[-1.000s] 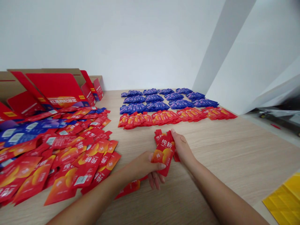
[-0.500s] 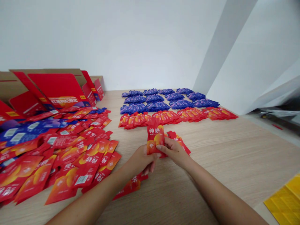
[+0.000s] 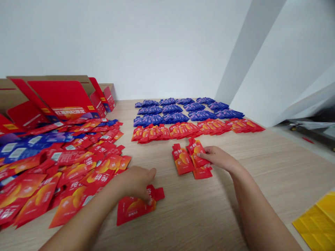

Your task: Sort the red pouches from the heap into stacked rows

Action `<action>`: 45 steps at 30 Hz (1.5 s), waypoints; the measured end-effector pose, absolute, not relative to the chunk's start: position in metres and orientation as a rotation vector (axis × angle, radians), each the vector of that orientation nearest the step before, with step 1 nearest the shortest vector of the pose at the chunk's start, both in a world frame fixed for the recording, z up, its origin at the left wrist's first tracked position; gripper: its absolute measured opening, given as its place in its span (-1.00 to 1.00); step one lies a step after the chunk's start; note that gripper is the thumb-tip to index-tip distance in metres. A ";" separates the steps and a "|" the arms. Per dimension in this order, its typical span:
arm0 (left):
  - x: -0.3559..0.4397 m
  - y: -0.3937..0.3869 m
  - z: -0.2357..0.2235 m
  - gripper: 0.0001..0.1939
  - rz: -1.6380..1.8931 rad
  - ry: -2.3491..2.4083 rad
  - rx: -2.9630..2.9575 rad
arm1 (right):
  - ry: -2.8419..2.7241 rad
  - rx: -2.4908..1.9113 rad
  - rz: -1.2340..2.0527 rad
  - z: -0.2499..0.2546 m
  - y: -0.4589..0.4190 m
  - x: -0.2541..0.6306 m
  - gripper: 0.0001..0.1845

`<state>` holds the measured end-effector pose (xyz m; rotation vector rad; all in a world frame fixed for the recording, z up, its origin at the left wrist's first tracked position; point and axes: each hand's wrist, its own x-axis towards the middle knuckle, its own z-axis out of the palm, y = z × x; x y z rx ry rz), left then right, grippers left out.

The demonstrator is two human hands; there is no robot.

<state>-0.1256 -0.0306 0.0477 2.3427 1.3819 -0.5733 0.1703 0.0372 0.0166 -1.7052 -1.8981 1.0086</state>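
Note:
My right hand (image 3: pixel 218 157) pinches a red pouch (image 3: pixel 196 150) with orange fruit printed on it. That pouch lies over at least one more red pouch (image 3: pixel 202 173), and a separate red pouch (image 3: pixel 181 159) rests flat just to its left. Nearer to me, my left hand (image 3: pixel 136 183) reaches over a single red pouch (image 3: pixel 134 211) lying sideways on the table. Its fingertips touch this pouch while the thumb stands apart, and the hand covers part of the print.
A heap of loose red and blue pouches (image 3: pixel 75 167) spreads across the left, before red cartons (image 3: pixel 60 94). Fanned groups of blue pouches (image 3: pixel 172 118) form rows at the back, with a row of red groups (image 3: pixel 184 130) in front. Something yellow (image 3: pixel 316 223) is at lower right.
The hands have separated. My right hand has carried the pouch right, onto the others on the table. My left hand has let go and moved left and down to the sideways pouch.

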 end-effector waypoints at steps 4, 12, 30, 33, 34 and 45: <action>-0.118 -0.034 0.039 -0.34 -0.552 1.389 2.346 | -1.971 -1.972 0.610 0.019 0.040 0.170 -0.70; -0.124 -0.006 0.037 -0.67 0.082 1.488 2.134 | -1.864 -1.576 0.491 0.018 0.033 0.148 -0.70; -0.074 -0.037 0.013 -0.57 0.258 0.649 1.135 | -1.309 -1.110 1.146 0.016 0.006 0.105 -0.56; -0.072 -0.034 0.011 -0.59 0.437 0.767 1.133 | -1.250 -1.100 1.213 0.015 0.009 0.104 -0.52; -0.073 -0.033 0.010 -0.60 0.512 0.823 1.138 | -1.291 -1.092 1.256 0.015 0.009 0.102 -0.50; -0.073 -0.028 0.007 -0.48 0.668 1.153 1.380 | -1.714 -1.048 1.528 0.007 -0.007 0.086 -0.41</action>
